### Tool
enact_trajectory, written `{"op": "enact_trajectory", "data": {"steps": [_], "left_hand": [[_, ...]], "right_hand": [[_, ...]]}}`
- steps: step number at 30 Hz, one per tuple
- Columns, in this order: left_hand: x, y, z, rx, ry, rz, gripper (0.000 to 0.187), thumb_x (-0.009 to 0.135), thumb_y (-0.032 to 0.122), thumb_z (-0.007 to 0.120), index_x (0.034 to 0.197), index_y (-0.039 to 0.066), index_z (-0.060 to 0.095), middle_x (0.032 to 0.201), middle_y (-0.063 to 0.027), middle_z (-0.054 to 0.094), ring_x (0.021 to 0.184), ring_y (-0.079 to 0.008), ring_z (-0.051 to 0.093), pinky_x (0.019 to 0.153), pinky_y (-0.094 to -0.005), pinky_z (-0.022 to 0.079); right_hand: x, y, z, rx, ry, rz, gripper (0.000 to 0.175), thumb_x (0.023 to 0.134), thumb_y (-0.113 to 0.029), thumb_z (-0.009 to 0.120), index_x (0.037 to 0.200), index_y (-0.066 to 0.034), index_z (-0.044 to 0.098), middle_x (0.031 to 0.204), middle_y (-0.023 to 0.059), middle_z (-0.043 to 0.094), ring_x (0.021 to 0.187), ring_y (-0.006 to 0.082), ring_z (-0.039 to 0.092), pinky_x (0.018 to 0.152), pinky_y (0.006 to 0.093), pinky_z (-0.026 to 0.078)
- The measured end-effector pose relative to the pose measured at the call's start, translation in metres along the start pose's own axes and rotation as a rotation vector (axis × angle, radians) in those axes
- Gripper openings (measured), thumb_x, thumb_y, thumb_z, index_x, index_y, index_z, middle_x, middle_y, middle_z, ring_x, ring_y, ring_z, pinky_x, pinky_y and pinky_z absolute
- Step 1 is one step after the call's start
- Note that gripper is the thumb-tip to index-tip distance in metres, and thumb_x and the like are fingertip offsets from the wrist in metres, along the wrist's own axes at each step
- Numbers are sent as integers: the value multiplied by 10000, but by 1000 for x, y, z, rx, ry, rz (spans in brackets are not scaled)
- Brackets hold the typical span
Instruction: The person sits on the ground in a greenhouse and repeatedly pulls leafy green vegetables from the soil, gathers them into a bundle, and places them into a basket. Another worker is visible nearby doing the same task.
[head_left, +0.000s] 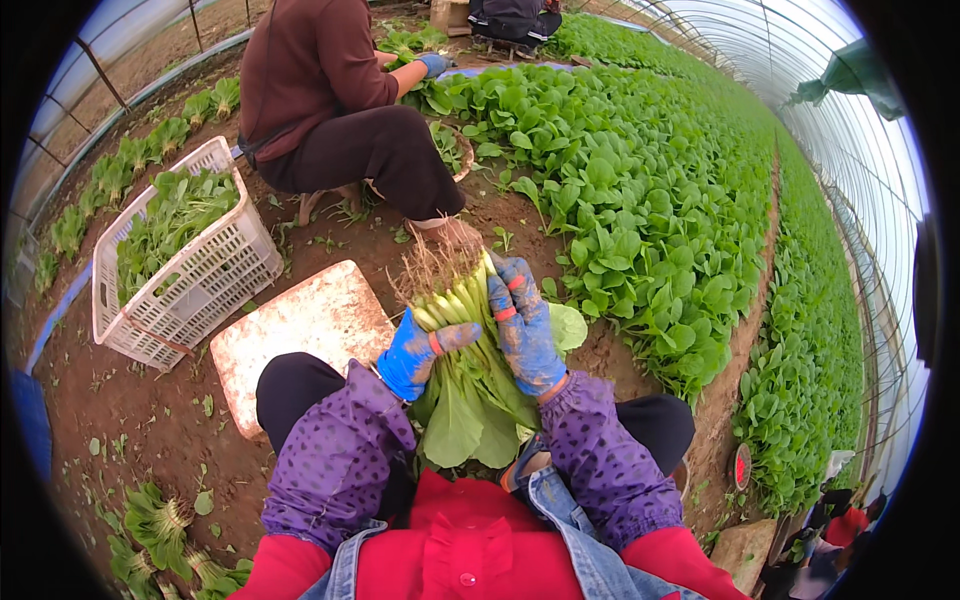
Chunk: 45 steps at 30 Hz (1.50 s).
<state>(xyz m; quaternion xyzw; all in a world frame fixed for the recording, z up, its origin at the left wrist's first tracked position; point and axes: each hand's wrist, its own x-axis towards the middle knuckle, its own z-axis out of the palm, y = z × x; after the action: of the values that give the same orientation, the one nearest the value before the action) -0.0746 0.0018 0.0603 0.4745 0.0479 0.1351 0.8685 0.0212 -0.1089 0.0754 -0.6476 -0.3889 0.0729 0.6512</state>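
Observation:
A bunch of leafy greens (465, 382) is held between my knees, its pale stems and brown roots (442, 262) pointing away from me and its broad leaves hanging toward my lap. My left hand (424, 352), in a soiled blue glove, grips the stems from the left with the thumb across them. On the other side my right hand (525, 330), gloved alike with red bands on the fingers, presses against the stems near the root end. The palms and the fingers behind the bunch are hidden.
A white plastic crate (210, 292) of loose greens stands left, beside a dirty pale board (300, 330). A co-worker in a brown top (315, 82) squats ahead. Growing greens (645, 210) fill the right. Tied bunches (157, 525) lie at lower left. A small round container (741, 466) sits at right.

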Motion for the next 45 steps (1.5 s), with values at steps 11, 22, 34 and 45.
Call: {"op": "enact_trajectory", "data": {"steps": [11,22,34,45], "left_hand": [[5,-19,6,96,-13,61,588,755,103,705,1284,52,456,1187,-57,555,1069,-171,542,915,-320,449],[25,4,28,-337,-101,-37,605,796,166,644,1329,47,384,1253,-109,503,1118,-221,526,945,-367,448],[72,9,9,-435,-7,-84,476,791,166,585,1226,13,467,1141,-148,576,1019,-282,580,929,-441,462],[131,71,-63,-269,180,224,536,754,208,594,1225,-11,457,1116,-130,558,1023,-270,537,971,-438,412]], "right_hand": [[8,10,3,191,92,-166,327,946,-105,423,1254,-68,525,1424,107,308,1283,227,340,1061,326,249],[16,-29,-42,-506,-53,-432,419,794,-12,569,1205,-93,573,1200,100,541,1049,277,528,895,358,436],[60,-14,-87,-36,-150,-228,385,901,-67,509,1285,-50,482,1307,102,477,1173,207,471,993,320,362],[65,84,-212,168,367,303,327,901,-99,531,1214,-5,527,1152,68,595,1058,139,541,919,279,415]]}}
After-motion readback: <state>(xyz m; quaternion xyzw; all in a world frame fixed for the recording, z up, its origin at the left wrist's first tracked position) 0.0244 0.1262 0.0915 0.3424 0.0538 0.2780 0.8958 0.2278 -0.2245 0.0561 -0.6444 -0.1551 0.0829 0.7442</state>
